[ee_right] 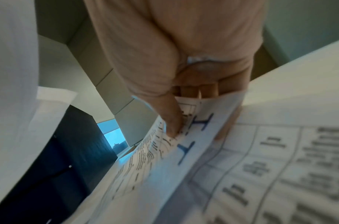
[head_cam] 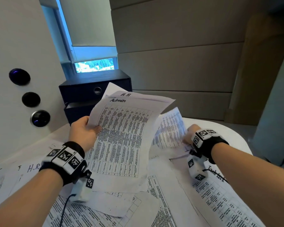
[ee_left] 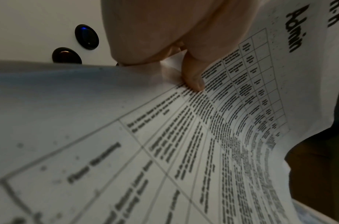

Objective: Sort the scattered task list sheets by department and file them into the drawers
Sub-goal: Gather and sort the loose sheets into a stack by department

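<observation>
**Head-camera view: gathering sheets before filing**

Head view shows the left hand (head_cam: pixel 84 130) gripping a raised stack (head_cam: pixel 121 138), Admin on top, while the right hand (head_cam: pixel 190 133) pinches another sheet (head_cam: pixel 170 130) off the table (head_cam: pixel 233 135). Best: read its heading first; the drawers (head_cam: pixel 88 97) wait beyond.

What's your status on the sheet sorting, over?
Left hand grips Admin sheet, H.R sheet behind. Right hand pinches I.T sheet. Drawer unit one drawer ajar; sheets part cover it.
</observation>
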Demonstrator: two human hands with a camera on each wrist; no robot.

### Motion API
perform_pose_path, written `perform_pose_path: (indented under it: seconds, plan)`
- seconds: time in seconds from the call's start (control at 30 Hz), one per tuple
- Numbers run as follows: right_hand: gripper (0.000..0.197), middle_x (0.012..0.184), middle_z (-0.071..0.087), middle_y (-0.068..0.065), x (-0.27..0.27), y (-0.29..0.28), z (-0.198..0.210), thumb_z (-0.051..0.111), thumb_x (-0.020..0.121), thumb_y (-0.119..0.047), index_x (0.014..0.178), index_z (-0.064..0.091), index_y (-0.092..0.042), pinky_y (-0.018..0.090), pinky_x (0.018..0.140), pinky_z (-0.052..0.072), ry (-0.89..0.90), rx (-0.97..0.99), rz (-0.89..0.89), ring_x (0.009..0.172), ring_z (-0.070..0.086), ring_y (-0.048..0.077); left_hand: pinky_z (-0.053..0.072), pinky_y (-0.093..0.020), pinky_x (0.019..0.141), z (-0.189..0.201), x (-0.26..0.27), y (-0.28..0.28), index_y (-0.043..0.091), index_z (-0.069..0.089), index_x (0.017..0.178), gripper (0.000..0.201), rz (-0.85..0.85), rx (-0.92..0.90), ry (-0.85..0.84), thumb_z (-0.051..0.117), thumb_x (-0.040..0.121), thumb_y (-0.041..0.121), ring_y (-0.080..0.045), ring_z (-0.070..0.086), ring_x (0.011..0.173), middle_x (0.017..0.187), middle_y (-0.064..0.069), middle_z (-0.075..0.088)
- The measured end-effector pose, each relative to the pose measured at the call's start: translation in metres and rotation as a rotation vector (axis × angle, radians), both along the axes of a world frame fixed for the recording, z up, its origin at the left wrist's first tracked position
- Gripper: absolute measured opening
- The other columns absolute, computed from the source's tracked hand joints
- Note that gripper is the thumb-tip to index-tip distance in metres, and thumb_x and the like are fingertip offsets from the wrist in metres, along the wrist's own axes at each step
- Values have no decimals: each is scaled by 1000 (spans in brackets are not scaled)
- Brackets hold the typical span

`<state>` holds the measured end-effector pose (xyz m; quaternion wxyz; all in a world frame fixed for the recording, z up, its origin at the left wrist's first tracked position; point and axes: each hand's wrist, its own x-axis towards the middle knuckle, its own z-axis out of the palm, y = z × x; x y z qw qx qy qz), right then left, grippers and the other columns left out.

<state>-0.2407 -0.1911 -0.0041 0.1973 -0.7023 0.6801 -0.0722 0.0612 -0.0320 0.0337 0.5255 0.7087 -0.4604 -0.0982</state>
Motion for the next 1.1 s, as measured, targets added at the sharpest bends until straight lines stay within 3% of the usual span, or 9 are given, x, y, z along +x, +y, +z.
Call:
perform_pose_path:
  seconds: [0.17,0.37,0.57,0.63,0.77,0.87,0.97,1.03,1.1]
  plan:
    - [14,78,62,5,-18,-6,45,58,88,-16,74,61,-16,29,69,47,-229,-321,8,79,61,26,47,-40,96,16,-1,6,24,66,104,27,-135,12,34,66,86,4,-13,63,96,93,13,67]
    - [15,86,68,2,-18,22,125,69,84,-12,96,72,-20,21,70,42,-213,-437,405,78,60,14,46,-23,77,47,-24,17,31,69,84,32,-317,-97,-210,69,82,0,2,60,83,88,16,67]
    - [20,81,72,-7,16,64,166,77,78,-15,97,77,-18,7,56,41,-81,-477,687,61,57,-7,34,-54,103,66,-53,13,7,72,82,18,-337,-113,-659,61,70,15,-33,47,118,127,-11,54]
    - [19,76,71,-11,20,73,173,78,76,-13,94,78,-21,3,59,44,-141,-485,707,56,56,-11,25,-61,106,67,-64,10,16,69,71,6,-342,-29,-797,66,74,12,-33,43,125,137,-9,49]
    - [18,69,70,-14,14,84,181,80,74,-14,90,78,-22,6,61,45,-188,-473,742,55,56,-11,2,-59,115,55,-83,-5,46,45,58,52,-400,-3,-781,65,79,3,-19,36,134,141,5,44]
    - [18,70,71,-12,4,80,173,80,73,-14,90,78,-20,6,61,45,-231,-441,718,55,55,-11,13,-61,112,45,-92,-19,39,50,58,49,-387,-60,-718,64,75,-4,-24,48,121,131,2,52]
    - [18,62,69,-16,-5,75,159,81,72,-10,88,78,-17,16,74,50,-374,-387,681,65,59,-4,23,-61,107,42,-99,-32,16,67,68,20,-356,-62,-821,62,72,-3,-28,51,115,126,-4,56]
    - [10,69,73,-4,-13,73,149,78,77,-12,87,77,-15,26,78,53,-458,-366,694,70,62,5,30,-55,106,42,-106,-41,10,68,73,16,-365,-38,-880,55,73,0,-26,57,99,99,-3,65]
    - [16,83,74,10,-23,63,132,66,88,-30,87,76,-18,34,78,54,-580,-360,605,75,66,16,48,-44,89,41,-110,-51,9,69,73,19,-418,-54,-796,54,75,-2,-26,60,79,76,1,64]
